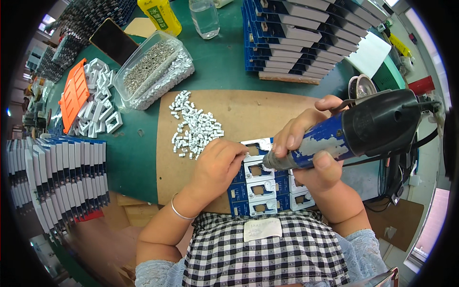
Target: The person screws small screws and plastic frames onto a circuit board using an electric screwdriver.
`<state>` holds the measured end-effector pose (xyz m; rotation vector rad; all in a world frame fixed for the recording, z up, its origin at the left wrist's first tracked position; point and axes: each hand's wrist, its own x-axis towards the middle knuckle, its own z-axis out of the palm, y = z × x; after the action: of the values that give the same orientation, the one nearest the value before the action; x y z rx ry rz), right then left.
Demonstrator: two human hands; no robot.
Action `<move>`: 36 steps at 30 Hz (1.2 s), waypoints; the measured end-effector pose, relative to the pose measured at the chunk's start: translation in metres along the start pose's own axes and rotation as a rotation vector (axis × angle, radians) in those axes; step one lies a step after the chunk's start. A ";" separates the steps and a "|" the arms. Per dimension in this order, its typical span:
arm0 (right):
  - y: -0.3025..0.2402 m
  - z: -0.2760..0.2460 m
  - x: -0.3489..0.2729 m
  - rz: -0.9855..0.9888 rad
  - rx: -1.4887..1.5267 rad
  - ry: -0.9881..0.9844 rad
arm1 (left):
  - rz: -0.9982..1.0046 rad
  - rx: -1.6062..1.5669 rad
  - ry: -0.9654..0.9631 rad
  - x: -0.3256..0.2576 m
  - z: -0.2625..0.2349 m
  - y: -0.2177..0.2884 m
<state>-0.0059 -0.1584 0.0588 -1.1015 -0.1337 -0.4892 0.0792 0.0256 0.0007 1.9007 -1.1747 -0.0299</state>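
My right hand (311,143) grips a blue and black electric screwdriver (363,131), its tip pointing down at the top white frame on a blue circuit board (260,186). My left hand (220,165) rests on the left edge of that board, fingers curled near the top white frame (256,146). The board carries several white plastic frames in two columns and lies on a brown board (239,110). A pile of small white plastic pieces (196,126) sits just beyond my left hand.
A clear tub (153,67) holds screws and white pieces. White frames (98,95) and an orange tray (74,93) lie at left. Stacks of blue boards stand at the left (57,177) and far right (301,36). Bottles (160,14) and a phone (114,42) sit behind.
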 end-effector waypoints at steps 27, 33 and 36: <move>-0.005 0.020 0.021 0.098 -0.327 -0.227 | 0.037 0.053 -0.007 -0.002 -0.003 0.002; -0.005 0.021 0.023 0.099 -0.357 -0.236 | 0.052 0.060 0.018 -0.003 0.000 0.000; -0.003 0.015 0.028 -0.004 -0.476 -0.356 | 0.063 0.043 0.017 -0.003 0.001 0.001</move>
<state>0.0194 -0.1547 0.0778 -1.6519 -0.3428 -0.3296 0.0768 0.0268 -0.0002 1.8966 -1.2322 0.0469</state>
